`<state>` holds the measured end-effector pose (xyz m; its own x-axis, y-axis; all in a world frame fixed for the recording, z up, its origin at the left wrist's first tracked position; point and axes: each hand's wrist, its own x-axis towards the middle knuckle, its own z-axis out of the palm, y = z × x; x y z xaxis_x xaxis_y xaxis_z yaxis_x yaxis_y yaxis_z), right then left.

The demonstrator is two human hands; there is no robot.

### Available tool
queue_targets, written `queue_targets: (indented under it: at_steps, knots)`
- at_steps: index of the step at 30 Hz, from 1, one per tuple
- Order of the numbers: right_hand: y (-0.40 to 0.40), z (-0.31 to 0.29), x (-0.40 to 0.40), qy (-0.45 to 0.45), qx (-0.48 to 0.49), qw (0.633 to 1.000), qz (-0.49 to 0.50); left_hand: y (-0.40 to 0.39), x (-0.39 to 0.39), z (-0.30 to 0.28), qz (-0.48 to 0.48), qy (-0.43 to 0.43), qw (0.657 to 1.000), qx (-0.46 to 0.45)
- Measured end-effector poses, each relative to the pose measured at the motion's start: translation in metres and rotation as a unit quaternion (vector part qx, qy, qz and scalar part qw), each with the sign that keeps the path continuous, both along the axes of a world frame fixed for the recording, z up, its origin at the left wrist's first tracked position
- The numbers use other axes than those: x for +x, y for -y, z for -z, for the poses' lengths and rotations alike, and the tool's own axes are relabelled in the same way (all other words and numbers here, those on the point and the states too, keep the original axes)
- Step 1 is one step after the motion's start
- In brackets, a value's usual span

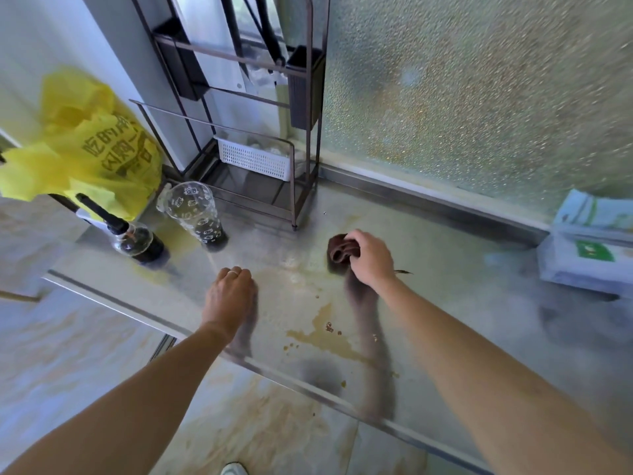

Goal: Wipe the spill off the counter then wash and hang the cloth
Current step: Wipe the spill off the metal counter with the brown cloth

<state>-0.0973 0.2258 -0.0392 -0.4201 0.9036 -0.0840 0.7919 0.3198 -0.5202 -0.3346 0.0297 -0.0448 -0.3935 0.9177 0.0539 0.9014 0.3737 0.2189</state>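
Note:
A yellowish-brown spill with small crumbs lies on the steel counter, spreading from the middle toward the front edge. My right hand grips a bunched brown cloth and holds it against the counter just behind the spill. My left hand rests on the counter to the left of the spill, its fingers curled under and holding nothing.
A patterned glass with dark liquid and a dark bottle stand at the left. Behind them is a yellow plastic bag. A metal rack with a white basket stands at the back. Stacked packs lie at the right.

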Motion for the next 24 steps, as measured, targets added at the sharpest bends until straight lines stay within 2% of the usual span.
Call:
queue_targets:
  at_steps: [3,5,8,12,17,21,24]
  knots:
    - [-0.007,-0.003,0.004,-0.03,-0.034,0.999,0.007,0.001,0.0,-0.002,0.002,0.004,1.0,-0.011]
    - [-0.023,-0.01,0.009,-0.048,-0.044,0.995,0.076,0.003,-0.001,-0.003,0.005,0.014,1.0,-0.013]
    - [-0.05,-0.02,0.021,-0.048,-0.001,0.984,0.17,0.005,0.0,-0.005,0.005,0.024,1.0,-0.017]
    - [-0.075,-0.016,0.027,-0.027,-0.031,0.981,0.192,0.001,-0.001,-0.009,-0.002,0.032,0.999,-0.033]
    - [-0.078,-0.014,0.006,-0.06,-0.06,0.961,0.262,0.001,-0.002,-0.01,0.009,0.03,0.999,-0.015]
    - [-0.085,-0.011,-0.007,-0.07,-0.075,0.961,0.256,0.001,-0.005,-0.003,0.006,0.028,1.0,0.001]
    - [-0.08,-0.009,-0.028,-0.059,-0.088,0.977,0.185,0.001,-0.007,0.003,0.003,0.024,1.0,0.001]
